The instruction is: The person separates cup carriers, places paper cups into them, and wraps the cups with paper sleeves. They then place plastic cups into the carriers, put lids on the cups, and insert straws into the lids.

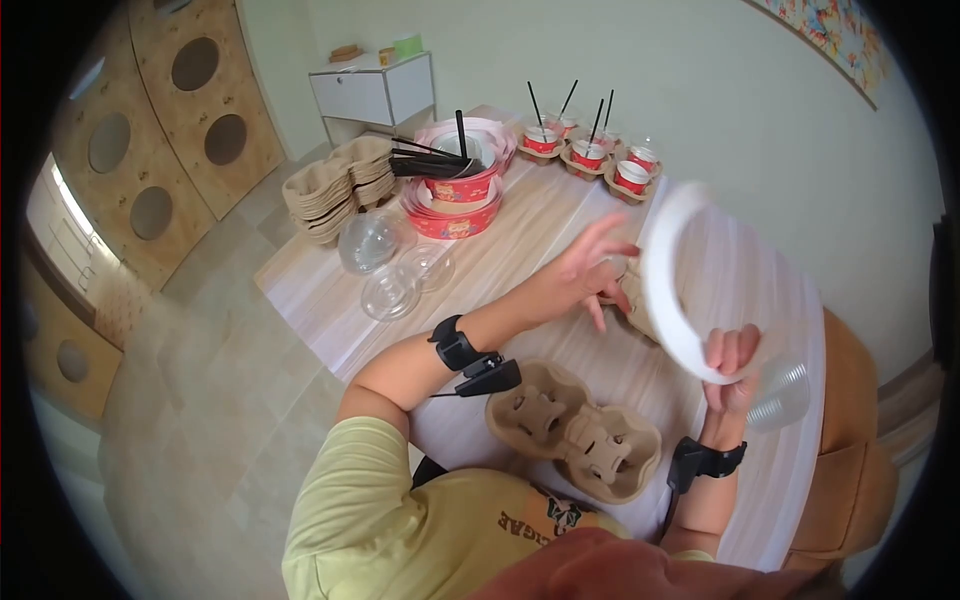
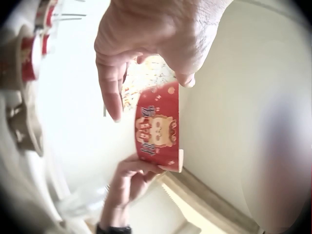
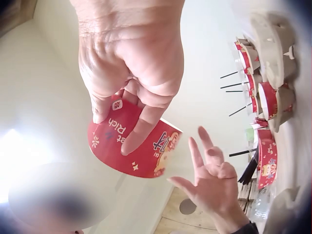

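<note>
The red paper band [image 2: 156, 129] stood raised above the table [image 1: 540, 220], right of centre in the head view, where mostly its white side showed. The right hand [image 1: 733, 360] pinched it near its lower end, thumb on one edge and fingers over the printed face, while the left hand [image 1: 590, 265] hung near it with fingers spread, gripping nothing; whether a fingertip brushed the band could not be told. A light pinch suited this piece best, since the card looked thin and a hard squeeze would likely have creased the curve or the print. The right hand did well to act as the fixed support, leaving the left free to take the far end by its edges and guide it along its natural bend, without forcing. Elbows and wrists had to stay high, because the cardboard carrier [image 1: 570, 430] lay at the lower middle and the clear plastic cups [image 1: 780, 395] lay at the right, where the right forearm could have knocked them. Turning the band to check its printed side and both edges before pressing anywhere seemed wise.
</note>
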